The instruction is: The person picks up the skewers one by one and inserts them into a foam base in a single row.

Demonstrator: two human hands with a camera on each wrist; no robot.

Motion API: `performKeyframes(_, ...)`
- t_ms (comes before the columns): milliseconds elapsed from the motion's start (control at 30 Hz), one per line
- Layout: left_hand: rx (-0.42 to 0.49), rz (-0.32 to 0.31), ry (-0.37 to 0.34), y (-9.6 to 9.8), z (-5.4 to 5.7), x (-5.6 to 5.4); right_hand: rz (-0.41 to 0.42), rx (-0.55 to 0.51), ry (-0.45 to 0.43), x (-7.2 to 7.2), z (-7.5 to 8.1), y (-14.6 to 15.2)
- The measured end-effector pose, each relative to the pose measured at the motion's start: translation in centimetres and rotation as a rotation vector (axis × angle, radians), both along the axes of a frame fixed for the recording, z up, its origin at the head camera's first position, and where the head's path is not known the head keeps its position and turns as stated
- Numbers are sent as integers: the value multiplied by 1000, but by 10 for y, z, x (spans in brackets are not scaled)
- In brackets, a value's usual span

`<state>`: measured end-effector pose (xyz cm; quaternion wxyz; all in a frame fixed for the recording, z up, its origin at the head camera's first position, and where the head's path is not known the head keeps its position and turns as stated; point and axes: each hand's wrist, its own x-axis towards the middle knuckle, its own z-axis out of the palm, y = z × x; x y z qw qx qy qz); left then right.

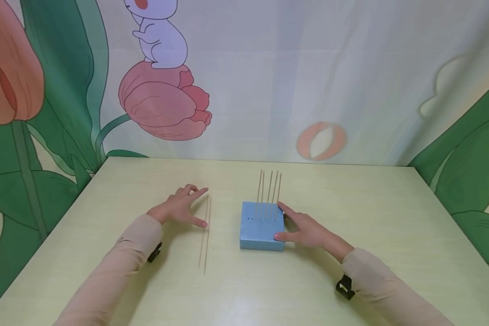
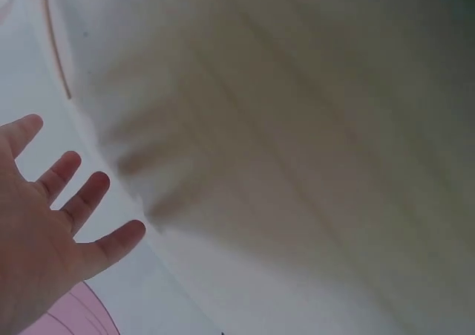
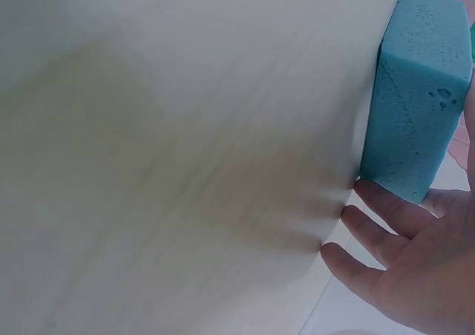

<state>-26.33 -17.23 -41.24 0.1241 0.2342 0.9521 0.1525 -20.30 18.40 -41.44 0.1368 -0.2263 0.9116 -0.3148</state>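
A light blue foam block point(image 1: 262, 243) lies flat on the table in the head view. Several thin wooden sticks point(image 1: 269, 194) stand upright in its top, and small dark holes show to their left. My right hand point(image 1: 305, 231) is at the block's right side, index finger at the far corner and thumb on the near right edge. Close up in the right wrist view, extended fingers touch the blue block point(image 3: 423, 75). My left hand point(image 1: 181, 208) spreads its fingers beside two loose sticks point(image 1: 207, 244) on the table, the thumb tip over them.
The pale table point(image 1: 391, 217) reaches back to a hanging printed curtain point(image 1: 248, 90) with flowers and a white animal figure. A black band piece point(image 1: 345, 287) shows at the right wrist, another point(image 1: 155, 252) at the left.
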Motion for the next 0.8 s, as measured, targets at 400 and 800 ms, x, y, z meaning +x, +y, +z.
performKeyframes(400, -126, -4, -60, 6, 2, -1, -8, 7, -3, 0, -2, 0)
performKeyframes(800, -51, 37, -84, 11, 3, -2, -17, 15, -13, 0, -1, 0)
